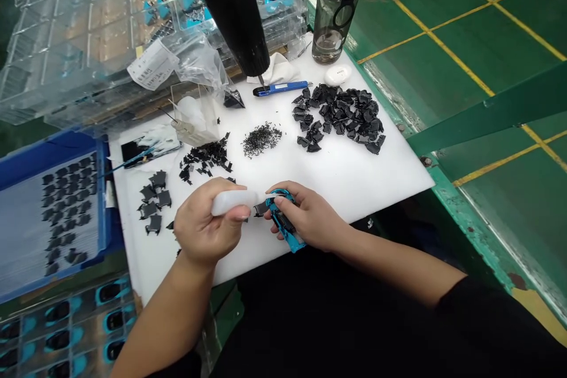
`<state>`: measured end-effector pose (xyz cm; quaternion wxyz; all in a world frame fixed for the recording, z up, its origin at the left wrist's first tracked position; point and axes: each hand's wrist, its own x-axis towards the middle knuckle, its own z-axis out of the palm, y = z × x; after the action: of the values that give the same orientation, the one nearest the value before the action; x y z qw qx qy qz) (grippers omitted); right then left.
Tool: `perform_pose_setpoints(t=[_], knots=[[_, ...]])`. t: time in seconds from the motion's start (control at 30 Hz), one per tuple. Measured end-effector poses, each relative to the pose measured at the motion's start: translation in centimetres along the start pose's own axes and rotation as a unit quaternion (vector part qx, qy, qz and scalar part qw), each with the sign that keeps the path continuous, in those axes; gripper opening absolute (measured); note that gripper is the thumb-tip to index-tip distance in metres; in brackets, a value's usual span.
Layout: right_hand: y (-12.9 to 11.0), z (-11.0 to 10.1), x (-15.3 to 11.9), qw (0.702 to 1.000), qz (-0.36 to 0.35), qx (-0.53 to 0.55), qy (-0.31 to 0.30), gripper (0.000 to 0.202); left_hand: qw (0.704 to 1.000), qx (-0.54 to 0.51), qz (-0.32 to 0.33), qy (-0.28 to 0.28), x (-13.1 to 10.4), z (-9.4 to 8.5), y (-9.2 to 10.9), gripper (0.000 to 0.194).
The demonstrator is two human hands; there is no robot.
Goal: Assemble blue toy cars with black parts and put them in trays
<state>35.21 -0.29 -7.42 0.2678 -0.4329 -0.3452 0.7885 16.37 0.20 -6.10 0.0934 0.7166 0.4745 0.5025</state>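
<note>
My left hand (204, 227) is closed around a white plastic squeeze bottle (234, 202), held on its side. The bottle's narrow end points right, at the part in my other hand. Between the fingers of my right hand (312, 215) is a blue-and-black plastic shell (290, 236), tilted, with its inner side partly showing. The bottle's tip reaches the upper edge of the shell; I cannot tell whether they touch. A small dark grey piece (260, 209) shows just left of the shell. My fingers cover part of both items.
On the white board (390, 174) lie a heap of black parts (349, 112), tiny black pins (261, 140), small black pieces (206, 157) and a blue cutter (281, 88). An electric screwdriver (239, 18) hangs above. A bottle (335, 18) stands behind; a blue tray (104, 189) is left.
</note>
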Motion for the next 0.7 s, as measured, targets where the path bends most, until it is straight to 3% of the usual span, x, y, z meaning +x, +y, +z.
perform_pose_setpoints(t=[0.47, 0.7], knots=[[-0.07, 0.19, -0.06, 1.0, 0.01, 0.029, 0.006, 0.015, 1.0, 0.003, 0.003, -0.03, -0.22, -0.22, -0.21, 0.031], [0.13, 0.02, 0.03, 0.999, 0.018, 0.034, -0.003, 0.015, 1.0, -0.009, -0.003, 0.019, 0.21, -0.22, 0.2, 0.033]])
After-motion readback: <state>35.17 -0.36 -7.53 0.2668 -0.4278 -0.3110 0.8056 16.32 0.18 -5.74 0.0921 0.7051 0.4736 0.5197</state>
